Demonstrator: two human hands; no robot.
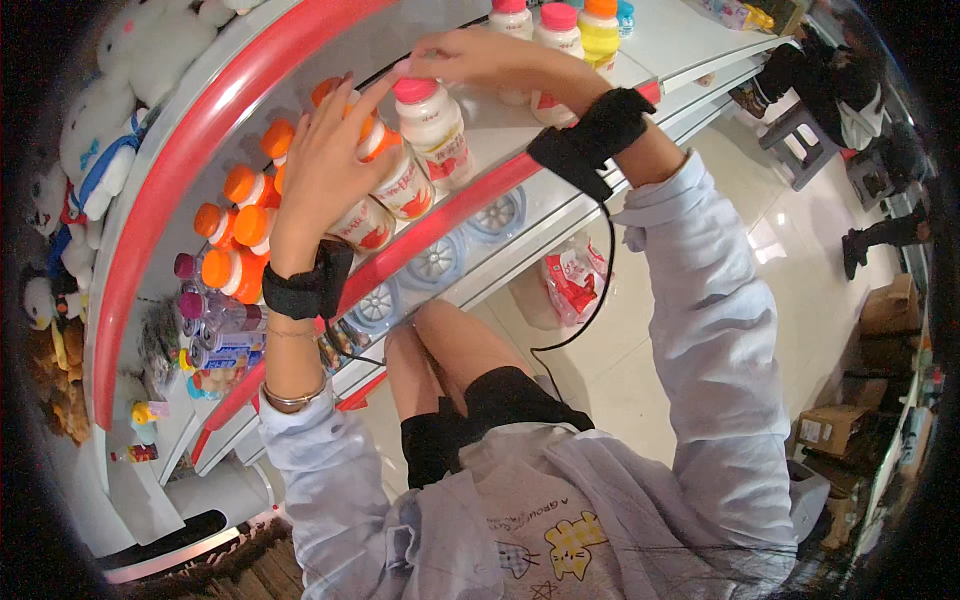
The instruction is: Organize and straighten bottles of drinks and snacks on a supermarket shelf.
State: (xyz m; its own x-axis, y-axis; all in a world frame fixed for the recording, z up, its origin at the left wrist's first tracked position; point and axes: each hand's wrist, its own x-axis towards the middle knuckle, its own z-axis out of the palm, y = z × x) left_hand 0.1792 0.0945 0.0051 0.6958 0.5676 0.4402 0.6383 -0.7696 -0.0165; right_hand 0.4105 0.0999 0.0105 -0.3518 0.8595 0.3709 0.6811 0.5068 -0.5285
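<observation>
My left hand [330, 165] is spread over the front bottles on the shelf, its fingers long and apart. Beneath its palm and thumb stand two white bottles with red print, one a printed bottle [405, 187] and one a lower printed bottle [366, 225]; their caps are hidden. A pink-capped white bottle [435, 131] stands upright beside them. Above its cap, my right hand [469, 60] reaches in from the right with bent fingers; whether they grip anything behind the cap is hidden. Orange-capped bottles [244, 184] stand in rows behind and left of my left hand.
More pink-capped bottles [559, 37] and a yellow bottle [600, 34] stand farther right. A red shelf edge [442, 225] runs along the front, above wrapped blue round items [435, 259]. Purple-capped bottles [217, 311] stand left. A red-and-white bag [574, 281] lies on the floor. People stand at right.
</observation>
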